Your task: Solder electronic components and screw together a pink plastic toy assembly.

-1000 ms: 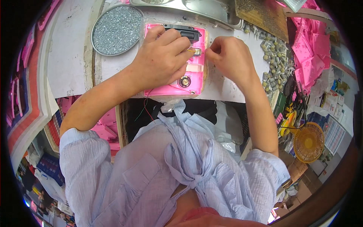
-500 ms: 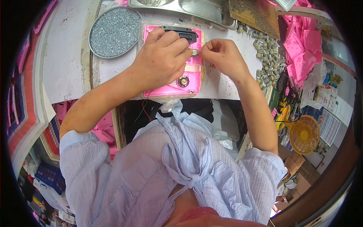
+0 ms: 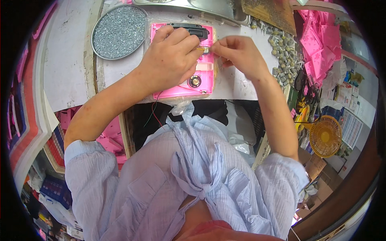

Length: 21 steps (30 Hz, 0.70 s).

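A pink plastic housing (image 3: pixel 206 86) lies in front of me on a clear plastic bag. My left hand (image 3: pixel 171 58) covers its left half, fingers curled and knuckles up; what they grip is hidden beneath them. Beside those fingers a yellow wire (image 3: pixel 200 49) runs to a small metal motor (image 3: pixel 206 50) at the housing's right side. My right hand (image 3: pixel 243 56) pinches at the motor's outer end with thumb and forefinger. A black plastic part (image 3: pixel 197 32) spans the housing's top. A round speaker (image 3: pixel 195 81) sits lower down, and thin red and green wires (image 3: pixel 154 110) hang over the table edge.
A round tray of screws (image 3: pixel 120 32) stands at the left. Metal trays (image 3: pixel 219 9) and a brown board (image 3: pixel 271 15) lie at the back. Several small motors (image 3: pixel 283 52) are heaped at the right, before pink plastic parts (image 3: pixel 319 44). A yellow basket (image 3: pixel 325 136) is farther right.
The view has shifted slightly. My right hand has turned a little and its fingertips have come closer in to the motor. My left hand stays curled over the housing.
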Each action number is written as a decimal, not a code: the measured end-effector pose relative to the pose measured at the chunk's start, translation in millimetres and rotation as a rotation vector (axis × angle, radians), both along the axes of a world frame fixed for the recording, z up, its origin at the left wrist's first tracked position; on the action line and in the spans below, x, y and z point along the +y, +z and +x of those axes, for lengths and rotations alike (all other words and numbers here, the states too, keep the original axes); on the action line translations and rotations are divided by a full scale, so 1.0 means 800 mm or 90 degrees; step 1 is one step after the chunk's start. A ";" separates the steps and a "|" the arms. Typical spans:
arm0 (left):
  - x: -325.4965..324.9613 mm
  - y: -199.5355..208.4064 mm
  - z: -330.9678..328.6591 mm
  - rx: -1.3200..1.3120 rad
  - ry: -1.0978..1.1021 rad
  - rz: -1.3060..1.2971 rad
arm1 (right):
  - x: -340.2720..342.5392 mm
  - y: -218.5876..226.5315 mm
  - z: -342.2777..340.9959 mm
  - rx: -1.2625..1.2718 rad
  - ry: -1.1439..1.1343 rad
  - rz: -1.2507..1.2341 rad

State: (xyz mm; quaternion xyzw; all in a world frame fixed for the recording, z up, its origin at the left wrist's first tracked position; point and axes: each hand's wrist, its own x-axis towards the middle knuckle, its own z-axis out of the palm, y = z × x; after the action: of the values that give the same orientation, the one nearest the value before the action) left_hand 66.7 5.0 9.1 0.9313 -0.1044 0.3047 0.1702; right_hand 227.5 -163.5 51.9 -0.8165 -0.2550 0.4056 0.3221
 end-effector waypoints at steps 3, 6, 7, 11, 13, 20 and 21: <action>0.003 0.004 0.001 0.020 -0.014 -0.017 | -0.008 -0.014 -0.003 0.144 -0.086 0.047; 0.013 0.012 0.005 0.036 -0.028 -0.025 | -0.001 -0.013 -0.012 0.113 -0.089 0.055; 0.016 0.015 0.010 0.033 -0.032 -0.023 | 0.002 -0.012 -0.016 0.094 -0.090 0.056; 0.027 0.016 0.024 0.052 -0.088 0.015 | 0.001 -0.021 -0.020 0.065 -0.106 0.108; 0.030 0.020 0.036 0.043 -0.116 0.001 | -0.003 -0.022 -0.017 0.076 -0.091 0.102; 0.026 0.043 0.061 0.203 -0.128 -0.115 | -0.023 -0.018 -0.011 -0.097 0.006 0.233; 0.025 0.047 0.065 0.243 -0.115 -0.120 | -0.033 0.008 0.006 -0.113 0.030 0.181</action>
State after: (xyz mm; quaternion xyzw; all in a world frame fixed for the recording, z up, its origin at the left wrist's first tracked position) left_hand 118.5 25.2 46.8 0.9389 -0.1243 0.1149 0.2996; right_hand 232.3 -189.6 58.3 -0.7893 -0.3562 0.2990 0.4010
